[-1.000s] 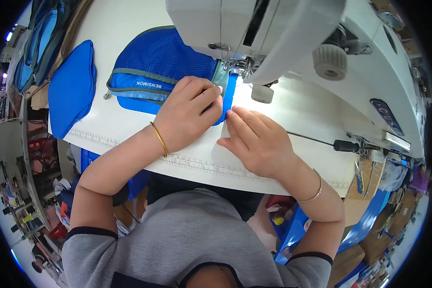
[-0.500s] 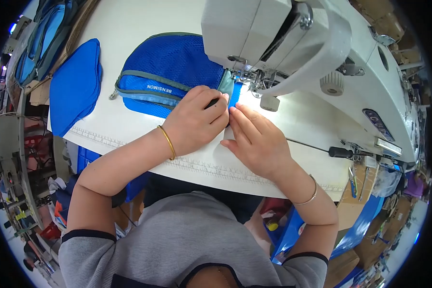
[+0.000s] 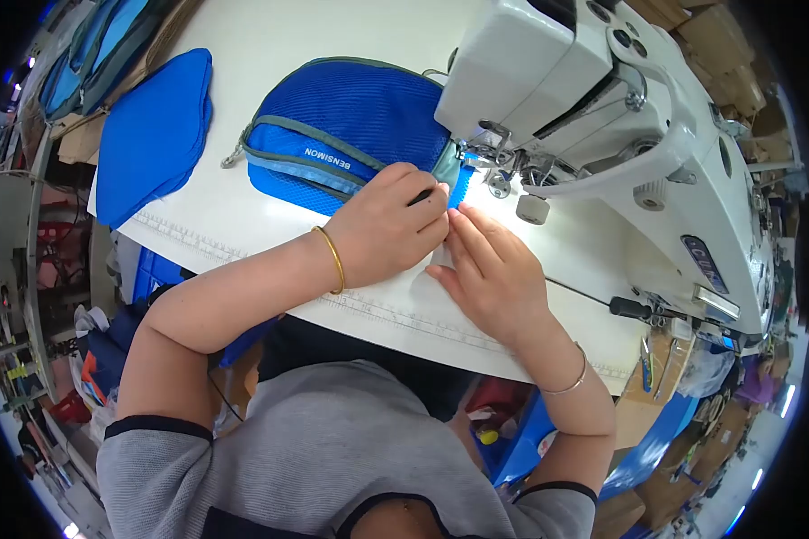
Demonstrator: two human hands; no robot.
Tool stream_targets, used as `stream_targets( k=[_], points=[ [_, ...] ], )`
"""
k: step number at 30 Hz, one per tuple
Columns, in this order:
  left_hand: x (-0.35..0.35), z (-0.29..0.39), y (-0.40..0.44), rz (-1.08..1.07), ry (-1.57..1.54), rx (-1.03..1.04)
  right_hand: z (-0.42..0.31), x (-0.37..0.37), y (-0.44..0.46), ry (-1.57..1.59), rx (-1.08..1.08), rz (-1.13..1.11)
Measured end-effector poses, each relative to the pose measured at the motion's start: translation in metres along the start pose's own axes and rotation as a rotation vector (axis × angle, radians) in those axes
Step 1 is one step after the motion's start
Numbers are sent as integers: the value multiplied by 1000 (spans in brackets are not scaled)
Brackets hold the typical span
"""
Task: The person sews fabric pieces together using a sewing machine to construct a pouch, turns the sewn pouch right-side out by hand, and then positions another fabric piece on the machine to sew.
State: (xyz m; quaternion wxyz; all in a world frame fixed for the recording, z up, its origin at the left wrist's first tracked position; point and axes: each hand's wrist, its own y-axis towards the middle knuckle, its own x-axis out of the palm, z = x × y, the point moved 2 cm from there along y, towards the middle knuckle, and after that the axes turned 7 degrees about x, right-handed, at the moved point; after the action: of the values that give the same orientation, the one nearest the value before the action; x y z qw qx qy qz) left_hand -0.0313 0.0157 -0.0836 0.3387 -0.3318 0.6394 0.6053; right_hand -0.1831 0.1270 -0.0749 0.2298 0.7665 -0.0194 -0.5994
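Note:
A blue mesh pouch (image 3: 368, 99) with grey-green trim and the word BENSIMON lies on the sewing table, its right edge at the needle area of a white sewing machine (image 3: 512, 81). My left hand (image 3: 388, 226) is closed on the pouch's lower right corner, where a pale green strip (image 3: 446, 163) runs along the edge. A small dark item (image 3: 420, 197) shows between its fingers; its kind is unclear. My right hand (image 3: 499, 274) rests beside it, fingers stretched out and tips on a bright blue fabric edge (image 3: 461, 187), thumb apart.
Blue fabric panels (image 3: 153, 135) lie stacked at the left. A ruler scale (image 3: 377, 310) runs along the table's front edge. At the right are a black-handled tool (image 3: 629, 308) and snips (image 3: 646, 364). Another blue bag (image 3: 99, 54) sits at the upper left.
The whole view has shifted, so the machine and pouch appear farther right. Both hands keep nearly the same pose at the pouch's edge.

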Motion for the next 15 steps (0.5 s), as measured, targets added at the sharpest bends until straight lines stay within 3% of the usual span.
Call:
stream_targets(
  k=[10, 15],
  points=[
    [0, -8, 9, -19, 2, -46, 6, 4, 1, -66, 93, -57],
    [1, -11, 9, -45, 2, -70, 8, 4, 2, -94, 25, 7]
  ],
)
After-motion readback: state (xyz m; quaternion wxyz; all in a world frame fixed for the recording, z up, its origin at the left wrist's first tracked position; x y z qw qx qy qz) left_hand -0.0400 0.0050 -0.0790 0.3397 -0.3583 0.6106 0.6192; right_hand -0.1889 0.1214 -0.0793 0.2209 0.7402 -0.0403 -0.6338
